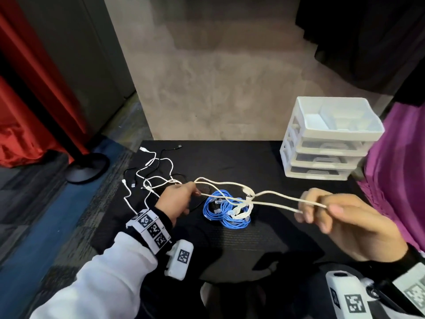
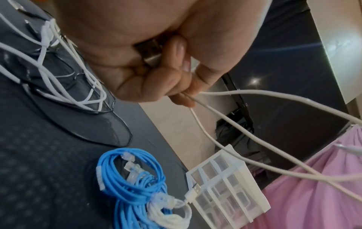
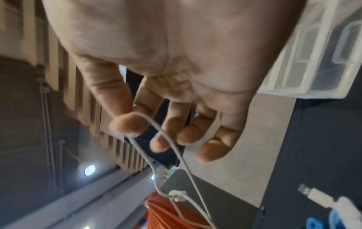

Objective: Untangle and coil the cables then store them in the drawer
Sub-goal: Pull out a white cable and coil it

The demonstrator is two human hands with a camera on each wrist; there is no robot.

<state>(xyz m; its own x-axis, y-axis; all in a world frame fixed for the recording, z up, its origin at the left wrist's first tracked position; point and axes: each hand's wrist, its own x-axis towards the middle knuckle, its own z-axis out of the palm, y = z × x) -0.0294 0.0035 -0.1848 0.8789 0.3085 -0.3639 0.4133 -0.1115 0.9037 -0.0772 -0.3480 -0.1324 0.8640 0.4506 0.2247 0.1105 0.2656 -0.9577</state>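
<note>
The white cable (image 1: 271, 199) hangs in the air above the black table (image 1: 241, 162), stretched as a doubled strand between the two hands. The left hand (image 1: 177, 199) pinches it near one end, fingers curled in with thumb and forefinger closed on the strand; the left wrist view shows the other fingers folded into the palm. The right hand (image 1: 349, 224) holds the far bend of the loop, thumb and forefinger pressed on the cable while the other fingers hang loosely curled and spread below it. In the right wrist view the cable runs over the tip of the thumb (image 3: 127, 124) and drops away in two strands.

Between the hands, the two strands cross above a bundle of blue network cables (image 1: 226, 210) lying coiled on the table, with clear plugs showing among the loops. A pale coiled part of cable sits on the right side of that bundle; whether it belongs to the held cable I cannot tell. To the left, behind the left hand, a loose tangle of thin white and black cables (image 1: 156, 171) lies spread on the table. At the far right corner stands a white plastic drawer unit (image 1: 326, 139) with three closed drawers and an open tray on top, well apart from the hands.
</note>
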